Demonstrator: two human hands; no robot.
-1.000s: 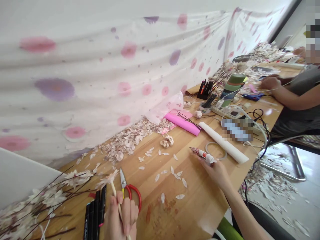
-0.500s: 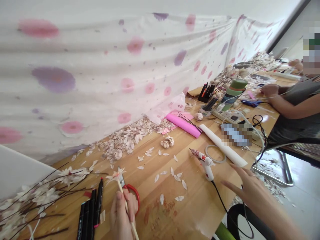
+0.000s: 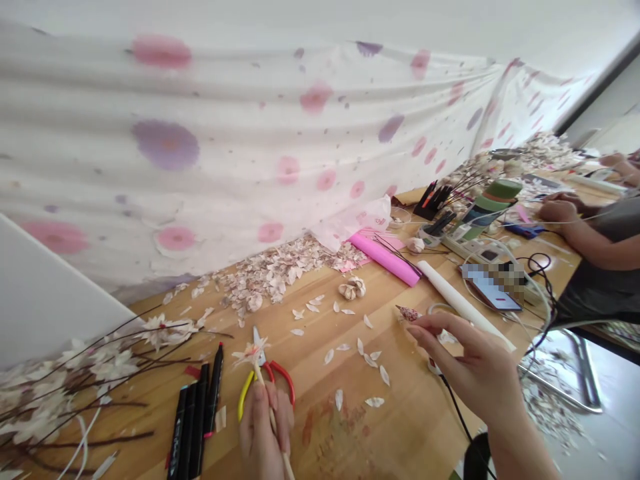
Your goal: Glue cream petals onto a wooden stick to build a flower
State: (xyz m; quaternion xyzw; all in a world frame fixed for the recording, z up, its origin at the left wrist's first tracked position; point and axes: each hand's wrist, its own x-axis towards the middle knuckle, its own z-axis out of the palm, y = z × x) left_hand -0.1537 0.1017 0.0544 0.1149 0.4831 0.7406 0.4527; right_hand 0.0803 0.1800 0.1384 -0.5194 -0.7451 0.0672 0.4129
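My left hand (image 3: 267, 427) is closed around a pale thin stick (image 3: 273, 420) topped by a small cream and pink paper-like flower (image 3: 251, 352). Under and beyond it lie scissors (image 3: 286, 379) with red handles and a yellow-handled tool (image 3: 245, 393). My right hand (image 3: 465, 360) hovers over the white glue gun (image 3: 433, 365), covering much of its body. Thumb and forefinger come together close behind the gun's speckled nozzle (image 3: 407, 313); whatever is between them is hidden. Loose white petals (image 3: 370, 360) are scattered between the hands.
Black markers (image 3: 193, 413) and flower branches (image 3: 100, 373) lie at the left. A petal heap (image 3: 270, 267) lines the curtain. Behind the glue gun are a pink roll (image 3: 385, 259), a white roll (image 3: 465, 303), a phone (image 3: 493, 287) and a power strip (image 3: 475, 250). A co-worker's arms (image 3: 585, 227) rest farther right.
My right hand has moved left over the glue gun, its spread fingers now drawn together. The view has shifted, so the scene sits farther right. My left hand still holds the flower's stick.
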